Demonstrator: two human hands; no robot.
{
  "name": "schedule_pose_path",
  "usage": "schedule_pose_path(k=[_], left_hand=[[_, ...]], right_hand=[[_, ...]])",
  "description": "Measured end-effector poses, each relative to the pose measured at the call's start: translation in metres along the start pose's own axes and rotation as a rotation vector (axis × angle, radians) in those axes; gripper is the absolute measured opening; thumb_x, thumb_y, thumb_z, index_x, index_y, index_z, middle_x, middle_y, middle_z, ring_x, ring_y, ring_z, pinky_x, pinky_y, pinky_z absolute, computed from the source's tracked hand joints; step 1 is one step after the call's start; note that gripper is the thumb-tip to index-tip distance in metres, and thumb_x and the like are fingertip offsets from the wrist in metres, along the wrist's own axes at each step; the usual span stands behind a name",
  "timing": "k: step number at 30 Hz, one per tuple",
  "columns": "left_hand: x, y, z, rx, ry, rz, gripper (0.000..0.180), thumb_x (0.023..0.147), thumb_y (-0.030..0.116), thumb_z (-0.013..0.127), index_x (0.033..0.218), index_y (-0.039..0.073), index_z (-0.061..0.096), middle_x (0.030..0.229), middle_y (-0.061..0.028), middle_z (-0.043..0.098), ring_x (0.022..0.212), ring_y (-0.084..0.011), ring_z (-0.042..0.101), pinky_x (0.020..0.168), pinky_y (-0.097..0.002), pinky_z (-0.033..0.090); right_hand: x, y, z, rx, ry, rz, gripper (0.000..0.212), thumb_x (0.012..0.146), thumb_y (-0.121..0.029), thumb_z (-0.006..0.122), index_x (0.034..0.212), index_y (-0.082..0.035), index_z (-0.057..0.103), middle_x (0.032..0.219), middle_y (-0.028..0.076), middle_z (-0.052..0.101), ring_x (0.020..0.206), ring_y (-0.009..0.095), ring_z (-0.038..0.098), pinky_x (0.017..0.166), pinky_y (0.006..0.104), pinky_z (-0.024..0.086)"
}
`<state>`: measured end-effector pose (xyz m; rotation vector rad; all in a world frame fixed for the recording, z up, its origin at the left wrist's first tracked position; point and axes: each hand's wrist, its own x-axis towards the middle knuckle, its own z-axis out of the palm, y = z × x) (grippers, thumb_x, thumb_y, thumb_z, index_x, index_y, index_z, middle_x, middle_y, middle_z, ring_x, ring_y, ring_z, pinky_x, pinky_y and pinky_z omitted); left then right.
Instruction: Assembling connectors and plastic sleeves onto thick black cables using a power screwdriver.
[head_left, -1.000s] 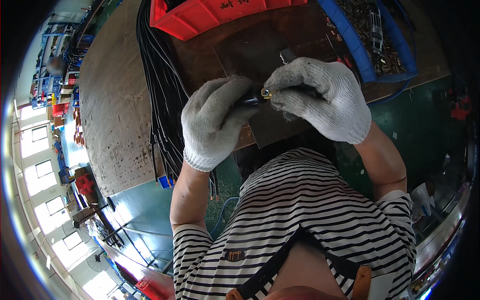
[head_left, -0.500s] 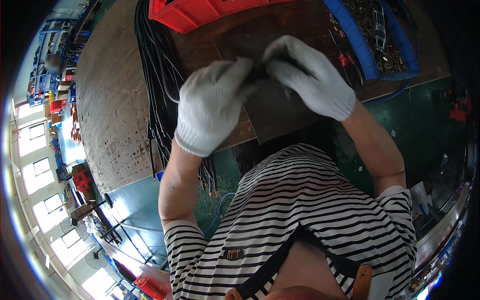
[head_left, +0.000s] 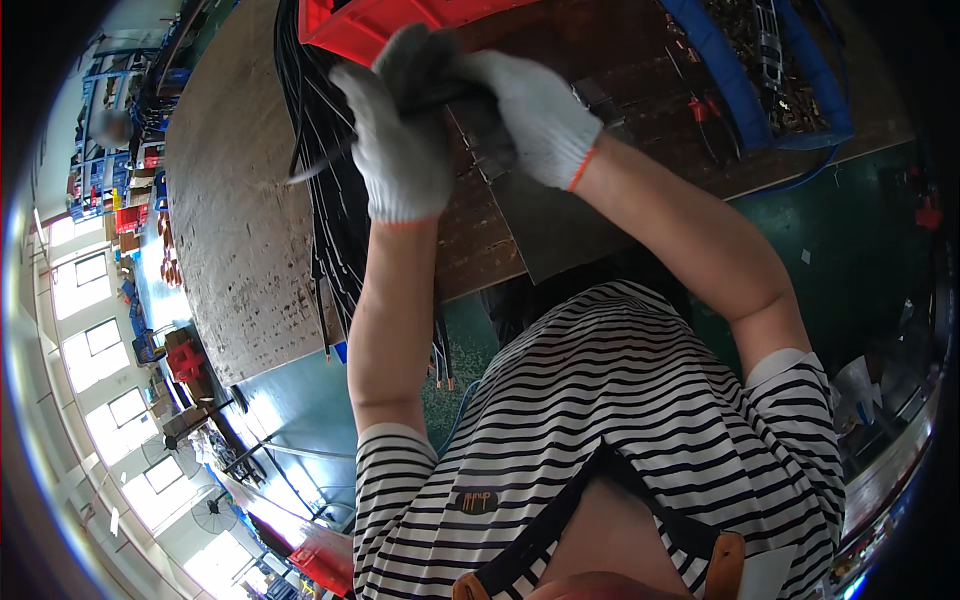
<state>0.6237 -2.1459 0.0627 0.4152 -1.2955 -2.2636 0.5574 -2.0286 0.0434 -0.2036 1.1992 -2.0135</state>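
Both my hands wear white knit gloves with grey palms and meet above the wooden table, close to the red bin. My left hand (head_left: 395, 150) is closed round a black cable (head_left: 435, 97), its thumb standing off to the left. A thin blurred length of cable sticks out left of that hand. My right hand (head_left: 535, 115) curls its fingers at the same cable, against my left hand. Motion smears the fingertips, and the cable's end is hidden between the gloves. Beneath and left of my hands lies a bundle of black cables (head_left: 335, 225), hanging over the table's near edge.
The red bin (head_left: 400, 25) stands at the far side. A blue tray (head_left: 735, 90) of small metal parts lies at the far right, beside red-handled pliers (head_left: 700, 108). A dark flat sheet (head_left: 560, 225) covers the near table edge. Bare wood (head_left: 230, 220) extends left.
Both hands have moved left and away from me, from above the dark sheet to beside the red bin and over the cable bundle. They are now closer together.
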Motion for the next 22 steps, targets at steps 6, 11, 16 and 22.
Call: schedule_pose_path(k=[6,11,16,22], left_hand=[[0.069,-0.021,-0.028,0.394,-0.234,0.093,0.076,0.111,0.068,0.038,0.105,0.0,0.07,0.074,-0.0038,0.056,0.071,-0.0236,0.06,0.082,-0.0449,0.057],[0.081,-0.06,-0.053,0.372,-0.29,0.037,0.04,0.112,0.038,0.058,0.105,0.001,0.072,0.091,-0.0088,0.074,0.081,-0.0219,0.072,0.075,-0.0343,0.058],[0.117,-0.074,-0.095,1.265,-0.428,0.666,0.023,0.107,0.029,0.068,0.123,0.014,0.072,0.111,-0.0117,0.079,0.098,-0.03,0.076,0.082,-0.0377,0.06],[0.099,-0.081,-0.054,0.68,-0.393,0.466,0.042,0.115,0.034,0.046,0.081,0.009,0.048,0.074,0.0017,0.046,0.067,-0.0124,0.043,0.061,-0.0339,0.036]], right_hand=[[0.049,0.015,-0.035,-0.071,0.239,-0.137,0.028,0.108,-0.017,0.056,0.125,-0.003,0.072,0.107,0.006,0.072,0.1,0.018,0.07,0.087,0.032,0.056],[0.061,0.017,-0.027,0.026,0.086,-0.307,0.042,0.101,-0.043,0.067,0.116,-0.004,0.071,0.101,0.006,0.074,0.091,0.018,0.07,0.083,0.0285,0.055],[0.063,0.015,-0.012,-0.622,0.063,-0.304,0.069,0.1,-0.066,0.066,0.124,-0.002,0.071,0.117,0.02,0.076,0.113,0.034,0.073,0.097,0.039,0.055],[0.064,0.026,-0.022,-0.636,0.106,-0.392,0.063,0.102,-0.065,0.062,0.127,-0.008,0.072,0.119,0.025,0.075,0.118,0.04,0.072,0.099,0.0432,0.055]])
